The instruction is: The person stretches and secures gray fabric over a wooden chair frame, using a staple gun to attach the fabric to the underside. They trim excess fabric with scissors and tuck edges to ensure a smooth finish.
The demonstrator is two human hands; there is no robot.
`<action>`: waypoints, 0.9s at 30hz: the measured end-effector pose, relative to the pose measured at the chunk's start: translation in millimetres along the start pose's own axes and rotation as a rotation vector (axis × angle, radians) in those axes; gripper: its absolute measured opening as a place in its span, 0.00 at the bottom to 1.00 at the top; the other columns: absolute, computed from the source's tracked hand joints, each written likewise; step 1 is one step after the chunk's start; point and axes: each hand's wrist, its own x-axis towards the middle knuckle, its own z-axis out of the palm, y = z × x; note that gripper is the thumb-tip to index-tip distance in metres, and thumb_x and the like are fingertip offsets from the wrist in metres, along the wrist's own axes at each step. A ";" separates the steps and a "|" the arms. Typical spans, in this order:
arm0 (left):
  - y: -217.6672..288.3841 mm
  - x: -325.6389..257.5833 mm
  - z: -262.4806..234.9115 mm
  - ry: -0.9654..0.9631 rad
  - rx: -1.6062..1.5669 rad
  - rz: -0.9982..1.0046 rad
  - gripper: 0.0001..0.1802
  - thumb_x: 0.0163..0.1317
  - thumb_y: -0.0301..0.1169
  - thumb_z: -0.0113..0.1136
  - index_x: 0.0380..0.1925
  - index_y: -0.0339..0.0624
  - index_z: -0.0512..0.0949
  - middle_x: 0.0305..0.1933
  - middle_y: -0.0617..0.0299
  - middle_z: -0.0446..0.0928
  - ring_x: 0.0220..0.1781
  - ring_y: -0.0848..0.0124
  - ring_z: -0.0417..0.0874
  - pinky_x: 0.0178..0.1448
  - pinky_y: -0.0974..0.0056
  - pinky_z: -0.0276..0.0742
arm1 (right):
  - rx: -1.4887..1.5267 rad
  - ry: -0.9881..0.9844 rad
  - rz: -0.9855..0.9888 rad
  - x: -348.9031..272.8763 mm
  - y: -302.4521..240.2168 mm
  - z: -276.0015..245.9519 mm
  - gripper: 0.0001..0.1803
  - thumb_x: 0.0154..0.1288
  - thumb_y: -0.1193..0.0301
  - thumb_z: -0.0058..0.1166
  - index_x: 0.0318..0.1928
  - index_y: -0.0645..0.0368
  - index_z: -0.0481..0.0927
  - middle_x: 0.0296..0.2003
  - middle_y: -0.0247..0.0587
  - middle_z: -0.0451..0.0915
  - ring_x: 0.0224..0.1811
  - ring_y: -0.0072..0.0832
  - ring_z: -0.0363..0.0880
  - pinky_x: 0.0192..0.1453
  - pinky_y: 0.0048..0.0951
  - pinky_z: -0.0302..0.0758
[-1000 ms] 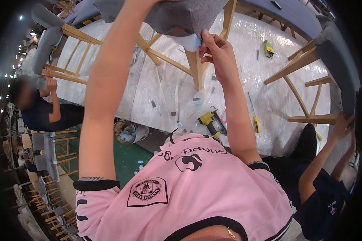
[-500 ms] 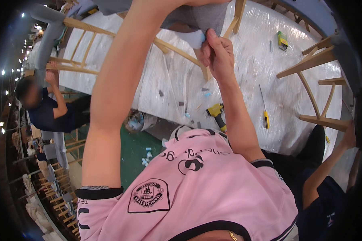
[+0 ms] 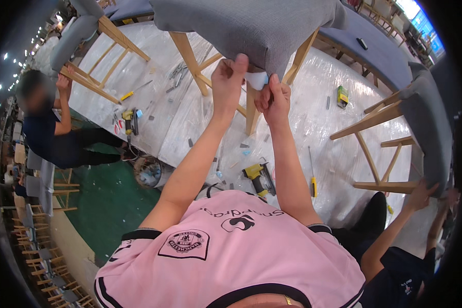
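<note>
In front of me a chair with a grey fabric seat cover (image 3: 246, 31) stands on wooden legs on the plastic-wrapped table. My left hand (image 3: 230, 82) pinches the lower edge of the cover left of the seat's near corner. At the corner itself, my right hand (image 3: 273, 100) is closed on the hanging fabric edge. Between the two hands a flap of white and light-blue padding (image 3: 256, 79) shows under the cover. Below my hands a yellow and black staple gun (image 3: 259, 177) lies on the table.
Right of my right arm lies a yellow-handled screwdriver (image 3: 313, 185). A small green and yellow box (image 3: 342, 96) is farther back. Co-workers hold grey chairs at left and right. Another nail gun (image 3: 131, 120) and a scrap bin (image 3: 150, 172) are at left.
My left hand has come down from the top of the seat to the cover's edge beside my right hand. My view has shifted, showing more of the chair.
</note>
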 end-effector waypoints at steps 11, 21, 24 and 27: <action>17.5 0.9 -32.3 -0.411 -0.044 -0.463 0.23 0.69 0.51 0.65 0.29 0.41 0.82 0.28 0.62 0.82 0.29 0.72 0.82 0.42 0.67 0.79 | 0.053 -0.057 0.017 -2.8 -2.1 -6.6 0.33 0.82 0.51 0.48 0.17 0.56 0.71 0.11 0.35 0.67 0.11 0.24 0.65 0.17 0.28 0.62; 7.1 -14.5 -23.8 -0.366 -0.119 -0.437 0.17 0.69 0.44 0.67 0.36 0.40 0.85 0.33 0.62 0.84 0.34 0.74 0.81 0.47 0.67 0.76 | 0.020 -0.150 0.062 0.3 -8.9 -18.1 0.33 0.81 0.52 0.49 0.18 0.58 0.74 0.12 0.37 0.70 0.12 0.27 0.67 0.19 0.30 0.66; 3.5 -9.9 -28.6 -0.443 -0.193 -0.409 0.17 0.70 0.44 0.67 0.36 0.40 0.85 0.33 0.63 0.84 0.35 0.75 0.81 0.47 0.66 0.77 | 0.073 -0.219 0.143 6.5 -24.2 -16.8 0.33 0.81 0.51 0.49 0.19 0.60 0.77 0.14 0.39 0.73 0.13 0.28 0.69 0.20 0.31 0.68; 2.8 -9.3 -33.7 -0.483 -0.200 -0.433 0.17 0.71 0.45 0.66 0.36 0.41 0.85 0.34 0.64 0.84 0.36 0.75 0.81 0.47 0.67 0.76 | 0.123 -0.128 0.215 7.4 -31.2 -13.5 0.34 0.82 0.50 0.46 0.20 0.61 0.78 0.14 0.39 0.74 0.14 0.28 0.71 0.21 0.30 0.68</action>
